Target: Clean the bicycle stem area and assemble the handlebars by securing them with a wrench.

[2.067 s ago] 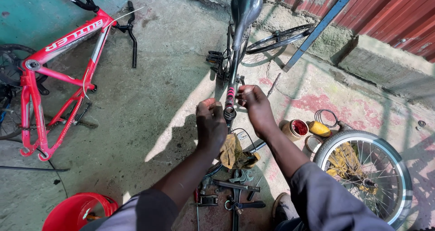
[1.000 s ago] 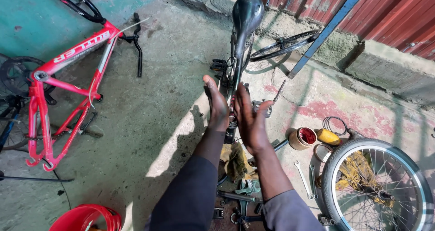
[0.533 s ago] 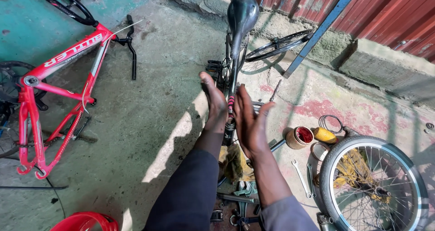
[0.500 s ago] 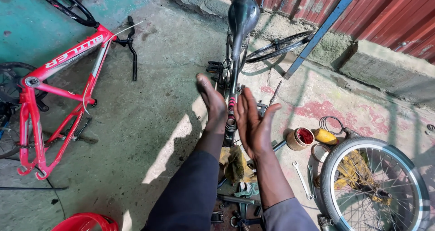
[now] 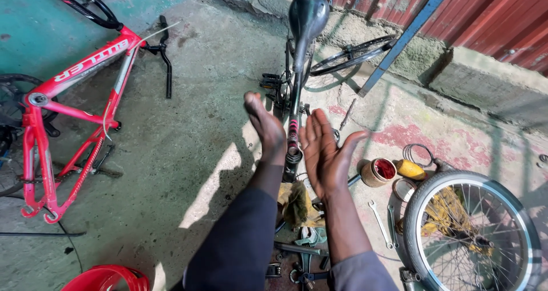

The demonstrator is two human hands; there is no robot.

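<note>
Right now, both of your hands are hanging open in the air, gripping nothing.

Left hand: you are holding your left hand (image 5: 267,125) flat and edge-on, fingers straight and together, palm turned toward the seat post.

Right hand: you are spreading your right hand (image 5: 324,148) open, palm up, thumb sticking out to its right side.

Seat post: the black seat post (image 5: 293,128) with its red spring section is standing upright in the gap between your two palms; whether either palm is touching it cannot be told.

Saddle: the black saddle (image 5: 307,14) is sitting at the top of that post, beyond your fingertips.

Beside your right hand: a small tin of red grease (image 5: 379,172) and a yellow bottle (image 5: 412,169) are lying just past your thumb, with a spoked wheel (image 5: 471,231) further out to that side.

Below your wrists: a dirty rag (image 5: 297,202) is lying under your forearms.

Far off your left hand: a red bicycle frame (image 5: 71,122) is lying on the concrete floor (image 5: 171,154), well apart.
</note>
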